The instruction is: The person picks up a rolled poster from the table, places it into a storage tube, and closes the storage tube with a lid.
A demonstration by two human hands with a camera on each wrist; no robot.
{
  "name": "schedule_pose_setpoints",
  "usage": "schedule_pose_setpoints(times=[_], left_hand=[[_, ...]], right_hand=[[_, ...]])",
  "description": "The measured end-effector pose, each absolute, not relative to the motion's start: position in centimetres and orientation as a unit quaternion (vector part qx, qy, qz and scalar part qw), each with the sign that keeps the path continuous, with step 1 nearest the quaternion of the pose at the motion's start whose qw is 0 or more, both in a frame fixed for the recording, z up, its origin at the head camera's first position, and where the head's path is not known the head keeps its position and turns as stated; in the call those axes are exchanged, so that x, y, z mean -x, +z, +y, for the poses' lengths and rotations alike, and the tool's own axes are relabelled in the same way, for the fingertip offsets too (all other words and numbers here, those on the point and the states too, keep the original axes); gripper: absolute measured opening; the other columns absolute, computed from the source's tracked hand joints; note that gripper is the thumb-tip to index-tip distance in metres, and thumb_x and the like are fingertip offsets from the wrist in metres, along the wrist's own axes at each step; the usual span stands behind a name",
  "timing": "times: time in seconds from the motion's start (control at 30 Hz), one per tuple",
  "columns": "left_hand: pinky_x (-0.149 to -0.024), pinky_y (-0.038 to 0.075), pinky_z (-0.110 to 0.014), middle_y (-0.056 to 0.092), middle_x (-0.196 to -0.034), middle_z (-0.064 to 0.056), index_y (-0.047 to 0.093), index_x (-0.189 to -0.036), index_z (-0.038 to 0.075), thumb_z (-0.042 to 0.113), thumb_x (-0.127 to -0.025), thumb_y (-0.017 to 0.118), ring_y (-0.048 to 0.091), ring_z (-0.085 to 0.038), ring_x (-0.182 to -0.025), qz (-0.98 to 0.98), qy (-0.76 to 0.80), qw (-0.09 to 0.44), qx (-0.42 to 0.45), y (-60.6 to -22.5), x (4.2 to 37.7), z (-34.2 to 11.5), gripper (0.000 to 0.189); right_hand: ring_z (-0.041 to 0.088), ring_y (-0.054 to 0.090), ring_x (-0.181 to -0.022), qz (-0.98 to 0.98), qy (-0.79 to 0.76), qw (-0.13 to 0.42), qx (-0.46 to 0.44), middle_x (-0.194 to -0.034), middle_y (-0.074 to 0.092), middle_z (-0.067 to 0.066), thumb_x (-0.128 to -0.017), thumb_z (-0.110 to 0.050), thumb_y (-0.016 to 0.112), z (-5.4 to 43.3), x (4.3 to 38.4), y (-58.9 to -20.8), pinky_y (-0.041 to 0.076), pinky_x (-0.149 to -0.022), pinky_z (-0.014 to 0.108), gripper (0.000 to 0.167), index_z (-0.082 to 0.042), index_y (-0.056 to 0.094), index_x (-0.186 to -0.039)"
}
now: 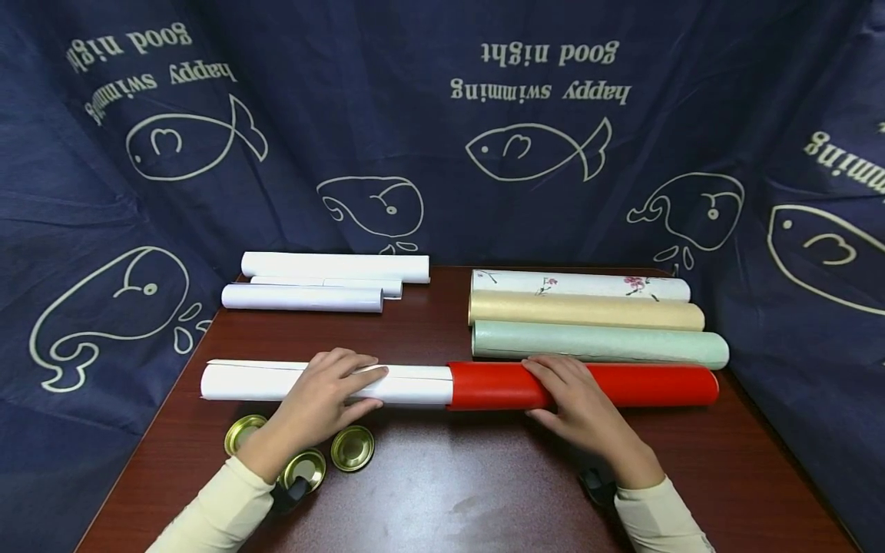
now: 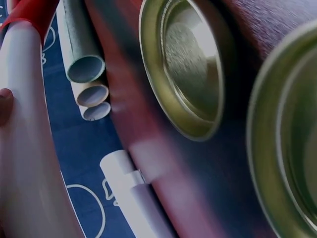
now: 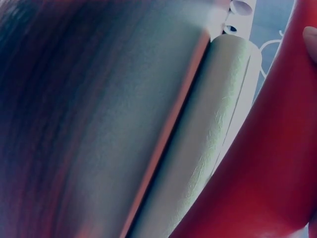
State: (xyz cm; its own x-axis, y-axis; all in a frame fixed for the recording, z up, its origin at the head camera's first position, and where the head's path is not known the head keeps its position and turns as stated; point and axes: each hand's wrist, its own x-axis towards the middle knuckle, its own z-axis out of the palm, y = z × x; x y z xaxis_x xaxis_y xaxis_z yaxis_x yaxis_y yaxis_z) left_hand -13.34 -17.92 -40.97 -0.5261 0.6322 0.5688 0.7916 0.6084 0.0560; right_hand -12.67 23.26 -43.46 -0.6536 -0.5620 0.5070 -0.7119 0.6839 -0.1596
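My left hand (image 1: pixel 325 399) holds a long white paper roll (image 1: pixel 259 382), fingers over the top and thumb along the near side. With my right hand (image 1: pixel 581 403) I grip a red paper roll (image 1: pixel 657 385) in the same way. The two rolls lie end to end across the table. At the join the red edge (image 2: pixel 30 14) sits around the white roll's end, as the left wrist view shows; how far the white reaches inside is hidden. A thumb tip (image 2: pixel 5 105) shows against the white roll.
Three gold lids, one of them a round lid (image 1: pixel 353 448), lie near my left forearm. Several white rolls (image 1: pixel 335 267) stand back left. A green roll (image 1: pixel 601 343), a beige roll (image 1: pixel 588 310) and a flowered roll (image 1: pixel 581 284) lie just behind the red one. Blue cloth (image 1: pixel 387 100) hangs behind.
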Motion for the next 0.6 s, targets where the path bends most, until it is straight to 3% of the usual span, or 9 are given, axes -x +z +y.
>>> schedule_pose_setpoints(times=[0.6], left_hand=[[-0.081, 0.048, -0.043, 0.068, -0.113, -0.004, 0.072, -0.120, 0.015, 0.035, -0.083, 0.079, 0.060, -0.023, -0.102, -0.859, -0.141, 0.253, 0.421, -40.9, 13.3, -15.4, 0.042]], right_hand=[[0.036, 0.054, -0.116, -0.892, 0.166, 0.208, -0.367, -0.125, 0.061, 0.016, -0.069, -0.023, 0.090, 22.4, 12.9, -43.6, 0.039, -0.101, 0.053, 0.074, -0.002, 0.058, -0.132]])
